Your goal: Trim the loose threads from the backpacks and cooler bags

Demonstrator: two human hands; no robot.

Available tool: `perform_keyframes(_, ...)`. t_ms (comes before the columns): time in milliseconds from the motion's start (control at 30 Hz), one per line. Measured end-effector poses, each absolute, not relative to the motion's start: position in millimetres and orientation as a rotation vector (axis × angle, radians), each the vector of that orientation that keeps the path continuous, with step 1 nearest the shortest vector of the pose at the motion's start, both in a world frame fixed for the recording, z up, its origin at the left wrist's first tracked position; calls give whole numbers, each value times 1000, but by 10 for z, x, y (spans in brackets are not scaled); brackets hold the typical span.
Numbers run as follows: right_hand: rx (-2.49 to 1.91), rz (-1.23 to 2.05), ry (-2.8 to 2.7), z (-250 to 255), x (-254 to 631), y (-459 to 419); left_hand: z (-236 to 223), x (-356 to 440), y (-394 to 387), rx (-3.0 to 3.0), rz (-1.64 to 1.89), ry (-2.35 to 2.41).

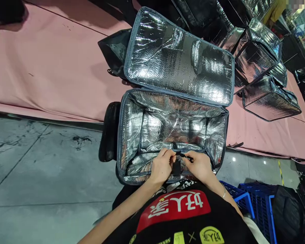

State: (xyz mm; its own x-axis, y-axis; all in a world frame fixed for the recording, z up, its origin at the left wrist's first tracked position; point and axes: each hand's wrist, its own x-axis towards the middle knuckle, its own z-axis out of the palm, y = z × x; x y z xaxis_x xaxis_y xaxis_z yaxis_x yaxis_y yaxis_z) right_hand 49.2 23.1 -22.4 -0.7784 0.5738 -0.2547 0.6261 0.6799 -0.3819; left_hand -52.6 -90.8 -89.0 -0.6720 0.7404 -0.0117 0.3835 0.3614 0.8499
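Observation:
An open insulated bag (132, 128) with silver foil lining rests against my lap, its lid (178, 57) flipped back onto the pink surface. Both hands work at the bag's near rim. My left hand (161, 166) pinches the top of a short black strap (177, 166) that hangs at the rim. My right hand (199, 166) is closed on a thin black tool or strap end (186, 156) pointing toward the left hand. What the tool is I cannot make out.
Several more foil-lined bags (266, 98) lie open at the back right on the pink table cover (45, 67). Blue plastic crates (254, 200) stand at the lower right beside a black bag. Grey floor (40, 176) lies to the left.

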Motion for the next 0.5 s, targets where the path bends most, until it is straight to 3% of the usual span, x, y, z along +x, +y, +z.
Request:
perform_keyframes(300,1093,-941,2747,-313,512,267,-866,-543,-891,864,1339,2137)
perform_keyframes(500,1225,-1616,2575,-301,534,315,-897,-595,-861,622,1423,1972)
